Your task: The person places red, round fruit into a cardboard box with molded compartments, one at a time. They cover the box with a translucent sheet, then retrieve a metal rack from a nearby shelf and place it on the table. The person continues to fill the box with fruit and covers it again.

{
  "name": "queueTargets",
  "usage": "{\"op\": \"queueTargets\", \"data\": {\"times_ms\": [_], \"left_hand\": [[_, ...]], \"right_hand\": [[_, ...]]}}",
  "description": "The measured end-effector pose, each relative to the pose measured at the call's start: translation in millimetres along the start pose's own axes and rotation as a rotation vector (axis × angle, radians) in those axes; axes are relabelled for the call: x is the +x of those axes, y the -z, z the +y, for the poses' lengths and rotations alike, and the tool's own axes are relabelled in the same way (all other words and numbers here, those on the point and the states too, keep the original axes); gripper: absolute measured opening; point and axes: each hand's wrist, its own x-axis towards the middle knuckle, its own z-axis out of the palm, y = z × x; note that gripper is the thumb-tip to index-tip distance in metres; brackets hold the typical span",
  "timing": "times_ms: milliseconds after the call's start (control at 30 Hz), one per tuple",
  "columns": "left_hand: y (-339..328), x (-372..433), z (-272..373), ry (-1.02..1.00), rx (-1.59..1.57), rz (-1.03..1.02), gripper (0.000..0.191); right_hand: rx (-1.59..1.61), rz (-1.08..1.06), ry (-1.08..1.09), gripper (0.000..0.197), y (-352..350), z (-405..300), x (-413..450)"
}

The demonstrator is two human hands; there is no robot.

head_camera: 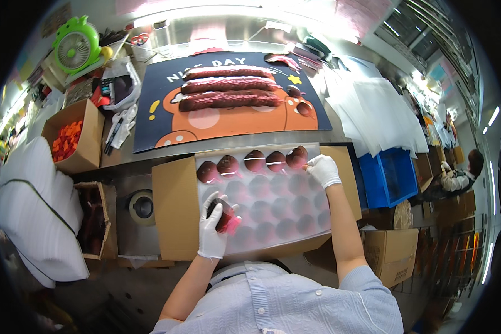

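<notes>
My left hand (216,225), in a white glove, holds a short stack of dark reddish tinted lenses (224,217) over the left part of an open cardboard box. My right hand (322,170), gloved too, pinches the small tab of a round tinted lens (297,157) at the right end of a row. Several similar lenses (254,161) lie in that row on a translucent white foam sheet (244,188). More round shapes show dimly through the sheet. Behind the box, three long rows of stacked lenses (229,101) lie on a printed mat (221,121).
Left are a carton of orange pieces (94,137), a wrapped white foam bundle (37,208), a tape roll (142,207) and a green fan (76,45). Right are white foam sheets (380,108), a blue crate (390,179) and a cardboard carton (394,254). A person (459,179) is farther right.
</notes>
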Motion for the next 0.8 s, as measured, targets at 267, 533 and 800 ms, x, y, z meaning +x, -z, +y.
{"op": "queueTargets", "data": {"times_ms": [267, 533, 800], "left_hand": [[-26, 13, -21, -0.156, 0.092, -0.039, 0.045], [-11, 7, -27, -0.196, 0.109, -0.118, 0.029], [26, -34, -3, 0.044, -0.06, 0.002, 0.027]], "right_hand": [[0.456, -0.188, 0.227, 0.017, 17, -52, -64], [0.769, -0.489, 0.43, 0.023, 6, -131, -106], [0.705, -0.252, 0.503, 0.021, -3, -177, -91]]}}
